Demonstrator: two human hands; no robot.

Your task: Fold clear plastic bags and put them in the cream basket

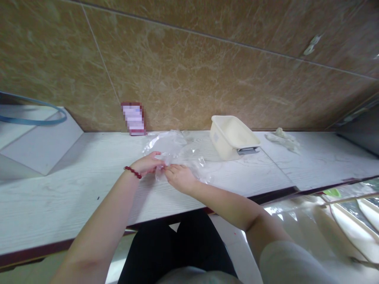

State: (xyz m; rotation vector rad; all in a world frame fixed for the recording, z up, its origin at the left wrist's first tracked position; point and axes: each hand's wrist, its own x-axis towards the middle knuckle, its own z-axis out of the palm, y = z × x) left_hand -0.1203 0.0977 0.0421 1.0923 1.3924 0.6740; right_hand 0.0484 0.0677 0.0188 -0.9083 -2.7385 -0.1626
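A crumpled clear plastic bag [170, 142] lies on the white wood-grain counter, spread out beyond and to the right of my hands. My left hand [149, 163], with a red bead bracelet at its wrist, pinches the bag's near edge between curved fingers. Close against it, my right hand [180, 177] has its fingers bent onto the same plastic, palm down. The fingertips of both hands nearly meet; what lies between them is partly hidden. Some of the plastic shows under and past my right hand.
Behind the bag, a cream plastic bin [233, 136] with a grey handle stands near the wall. A phone-like upright object [134, 118], pixelated, leans there too. Crumpled whitish material [283, 140] lies right. A white box [44, 144] with a blue strap [38, 121] stands left.
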